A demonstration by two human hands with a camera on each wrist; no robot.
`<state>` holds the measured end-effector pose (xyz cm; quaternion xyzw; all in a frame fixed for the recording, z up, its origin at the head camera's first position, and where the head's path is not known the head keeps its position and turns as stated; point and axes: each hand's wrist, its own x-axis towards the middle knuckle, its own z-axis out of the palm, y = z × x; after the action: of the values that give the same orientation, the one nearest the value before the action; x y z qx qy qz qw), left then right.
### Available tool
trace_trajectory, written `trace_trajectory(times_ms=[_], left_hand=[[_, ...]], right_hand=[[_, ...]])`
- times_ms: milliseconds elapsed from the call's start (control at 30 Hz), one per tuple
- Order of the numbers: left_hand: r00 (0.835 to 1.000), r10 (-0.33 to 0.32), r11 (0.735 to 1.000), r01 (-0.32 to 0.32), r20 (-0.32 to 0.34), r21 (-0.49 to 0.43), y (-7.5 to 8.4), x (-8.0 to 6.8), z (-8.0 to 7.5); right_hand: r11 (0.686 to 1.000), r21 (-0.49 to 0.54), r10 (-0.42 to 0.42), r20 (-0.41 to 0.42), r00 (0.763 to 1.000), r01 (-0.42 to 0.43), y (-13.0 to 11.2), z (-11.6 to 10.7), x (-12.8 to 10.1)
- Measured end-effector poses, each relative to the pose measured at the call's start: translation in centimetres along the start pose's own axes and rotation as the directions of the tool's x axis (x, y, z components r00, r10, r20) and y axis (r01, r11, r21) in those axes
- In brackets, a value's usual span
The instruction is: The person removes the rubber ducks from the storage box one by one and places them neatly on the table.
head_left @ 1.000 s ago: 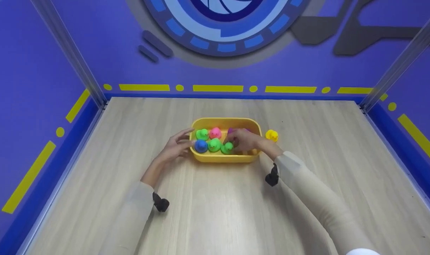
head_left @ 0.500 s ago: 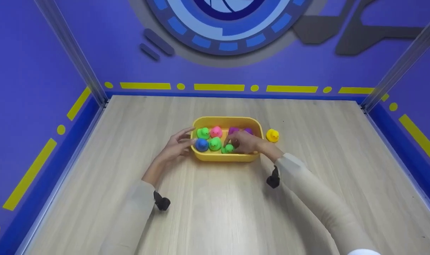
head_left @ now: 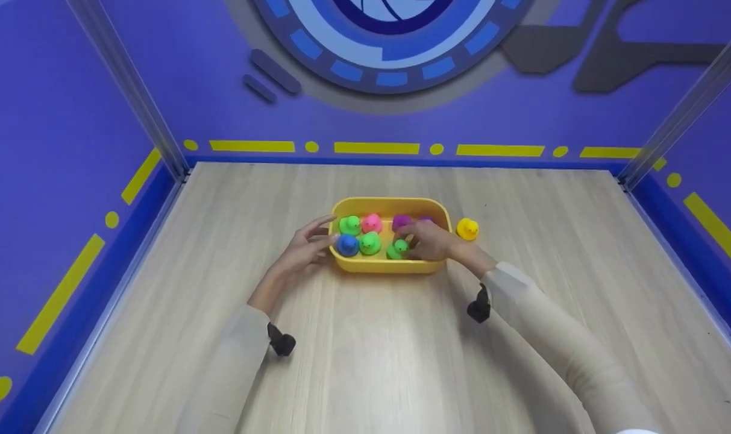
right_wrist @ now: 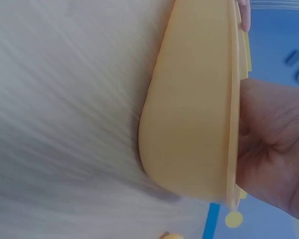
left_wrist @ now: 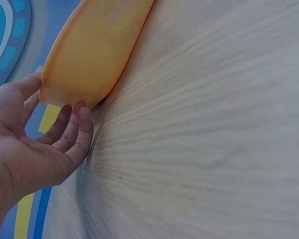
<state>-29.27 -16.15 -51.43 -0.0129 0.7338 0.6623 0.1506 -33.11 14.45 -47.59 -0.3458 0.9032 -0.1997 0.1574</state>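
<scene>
A yellow plastic tub point(head_left: 389, 266) stands mid-table with several small rubber ducks in it: green point(head_left: 349, 225), pink point(head_left: 372, 223), purple point(head_left: 401, 222), blue point(head_left: 347, 244) and green point(head_left: 370, 242). My right hand point(head_left: 408, 241) reaches into the tub's right half, its fingers curled round a third green duck point(head_left: 397, 248). In the right wrist view only the palm point(right_wrist: 274, 144) shows, behind the tub's rim point(right_wrist: 189, 109). My left hand point(head_left: 320, 232) rests open against the tub's left end, with its fingertips point(left_wrist: 72, 124) touching the tub's corner point(left_wrist: 94, 50).
A yellow duck point(head_left: 466, 229) stands on the wooden table just right of the tub. Purple walls with yellow markings close in the table point(head_left: 371, 361) on the left, back and right. Metal posts point(head_left: 178, 163) rise at the back corners.
My right hand and the green duck in it have shifted a little to the right inside the tub. The left hand stays at the tub's left end.
</scene>
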Motion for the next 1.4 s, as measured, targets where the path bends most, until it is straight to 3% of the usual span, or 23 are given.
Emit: trace_trajectory(times_ms=[167,367,700,1033,1267,1400], left_hand=[[1.0,0.01,1.0,-0.01,-0.01,0.017,0.0,-0.2,0.0],[0.999,0.044,0.998,-0.045,0.01,0.052,-0.2,-0.3,-0.2],[0.999,0.034,0.998,-0.034,0.012,0.058,0.1,-0.1,-0.1],[1.0,0.014,1.0,-0.014,-0.005,0.021,0.3,0.0,0.2],[1.0,0.019,1.0,-0.019,0.006,0.022,0.1,-0.2,0.3],[1.0,0.02,0.998,-0.02,0.001,0.057,0.1,-0.2,0.4]], right_hand=[[0.998,0.037,-0.043,-0.059,0.997,0.045,0.2,-0.3,-0.5],[0.993,0.104,-0.034,-0.123,0.992,0.047,0.0,-0.7,-1.0],[0.978,0.191,-0.029,-0.278,0.96,0.085,0.1,-1.7,-2.5],[0.953,0.284,0.0,-0.33,0.944,0.1,0.8,-2.0,-3.9],[0.911,0.4,0.081,-0.416,0.906,0.103,1.3,-2.0,-5.1],[0.914,0.394,0.098,-0.451,0.887,0.099,1.9,-2.4,-5.9]])
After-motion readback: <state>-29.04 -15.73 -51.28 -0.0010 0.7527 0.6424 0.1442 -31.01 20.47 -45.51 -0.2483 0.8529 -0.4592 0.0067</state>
